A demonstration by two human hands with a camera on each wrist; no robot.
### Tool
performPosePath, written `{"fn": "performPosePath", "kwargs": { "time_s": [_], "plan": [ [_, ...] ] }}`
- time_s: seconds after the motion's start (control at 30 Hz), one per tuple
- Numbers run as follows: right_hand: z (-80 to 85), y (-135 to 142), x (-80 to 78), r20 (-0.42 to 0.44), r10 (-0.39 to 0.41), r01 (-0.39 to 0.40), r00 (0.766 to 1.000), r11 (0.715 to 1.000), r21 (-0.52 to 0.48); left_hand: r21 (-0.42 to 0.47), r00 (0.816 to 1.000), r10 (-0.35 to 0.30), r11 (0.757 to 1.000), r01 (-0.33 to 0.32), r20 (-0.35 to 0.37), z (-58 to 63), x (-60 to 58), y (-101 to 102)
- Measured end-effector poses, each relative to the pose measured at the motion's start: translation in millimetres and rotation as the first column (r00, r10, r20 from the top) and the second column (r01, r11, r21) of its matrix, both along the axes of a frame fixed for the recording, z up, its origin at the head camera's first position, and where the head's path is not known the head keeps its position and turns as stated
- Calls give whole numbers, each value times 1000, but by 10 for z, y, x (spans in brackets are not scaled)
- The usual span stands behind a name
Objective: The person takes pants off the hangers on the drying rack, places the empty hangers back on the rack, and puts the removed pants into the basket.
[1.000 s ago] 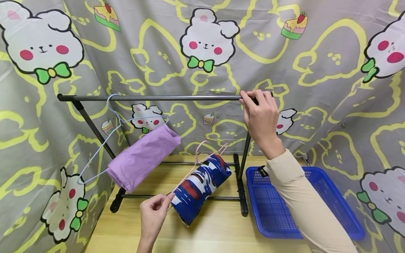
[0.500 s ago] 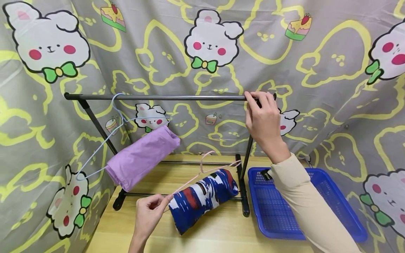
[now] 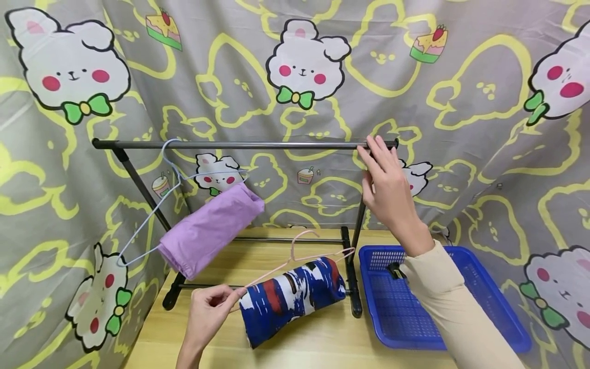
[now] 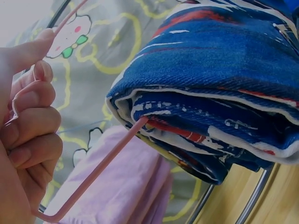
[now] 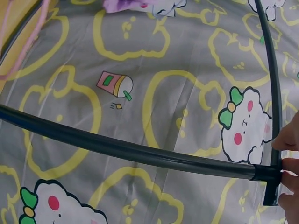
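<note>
My left hand (image 3: 205, 312) pinches the left end of a pink clothes hanger (image 3: 272, 269). Over its lower bar hangs a folded blue, white and red patterned garment (image 3: 295, 292); in the left wrist view the pink hanger bar (image 4: 100, 165) runs into the folded denim-like cloth (image 4: 210, 60). The hanger's hook hangs free, well below the top rail (image 3: 258, 145) of a dark metal clothes rack. At that rail's right end is my right hand (image 3: 387, 184), its fingers extended and fingertips right at the rail and corner joint (image 5: 266, 172).
On the rail's left part hangs a light blue hanger (image 3: 147, 218) with a folded purple cloth (image 3: 209, 230). A blue plastic basket (image 3: 447, 343) stands right of the rack on the wooden table (image 3: 152, 338). Patterned grey curtains (image 3: 244, 66) enclose the back and sides.
My left hand has moved left and slightly down, bringing the pink hanger and garment lower and nearer level. My right hand's fingers have straightened from their curl over the rail.
</note>
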State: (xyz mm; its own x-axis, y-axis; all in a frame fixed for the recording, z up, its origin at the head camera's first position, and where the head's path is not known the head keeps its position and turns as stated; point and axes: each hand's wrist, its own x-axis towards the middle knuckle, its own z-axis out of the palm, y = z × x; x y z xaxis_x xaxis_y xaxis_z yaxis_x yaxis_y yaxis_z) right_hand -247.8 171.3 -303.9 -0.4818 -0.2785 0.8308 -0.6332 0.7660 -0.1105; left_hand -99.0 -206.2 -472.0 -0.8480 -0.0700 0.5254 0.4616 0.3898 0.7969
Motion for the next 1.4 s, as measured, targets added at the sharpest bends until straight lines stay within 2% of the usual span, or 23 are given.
{"fn": "performPosePath", "kwargs": {
  "time_s": [0.13, 0.23, 0.5, 0.77, 0.93, 1.1, 1.23, 1.4],
  "plan": [
    [-115, 58, 108, -12, 15, -15, 1000, 999, -35, 21, 999, -33, 999, 32, 14, -1, -3, -39],
    [-240, 117, 186, 10, 4, -3, 1000, 997, -74, 26, 999, -47, 999, 46, 28, 11, -10, -65],
    [-691, 318, 330, 179, -47, 63, 983, 994, -89, 12, 994, -73, 997, 72, 80, 17, -32, -105],
    [-1073, 423, 546, 317, -31, 51, 948, 997, -54, 84, 992, -66, 995, 57, 105, -28, -43, -68],
    [-1251, 442, 690, 328, -26, 67, 944, 991, -115, 111, 990, -77, 992, 64, 114, -61, -60, -30],
    [-1461, 471, 807, 312, -13, 63, 950, 986, -153, 99, 991, -106, 990, 97, 87, -79, -69, 14],
    [-1617, 459, 906, 316, 18, 30, 949, 989, -148, 103, 987, -130, 987, 120, 95, -110, -59, 22],
    [-1768, 403, 1010, 352, 62, -17, 934, 992, -129, 112, 984, -156, 983, 146, 88, -131, -55, 9]
  ]
}}
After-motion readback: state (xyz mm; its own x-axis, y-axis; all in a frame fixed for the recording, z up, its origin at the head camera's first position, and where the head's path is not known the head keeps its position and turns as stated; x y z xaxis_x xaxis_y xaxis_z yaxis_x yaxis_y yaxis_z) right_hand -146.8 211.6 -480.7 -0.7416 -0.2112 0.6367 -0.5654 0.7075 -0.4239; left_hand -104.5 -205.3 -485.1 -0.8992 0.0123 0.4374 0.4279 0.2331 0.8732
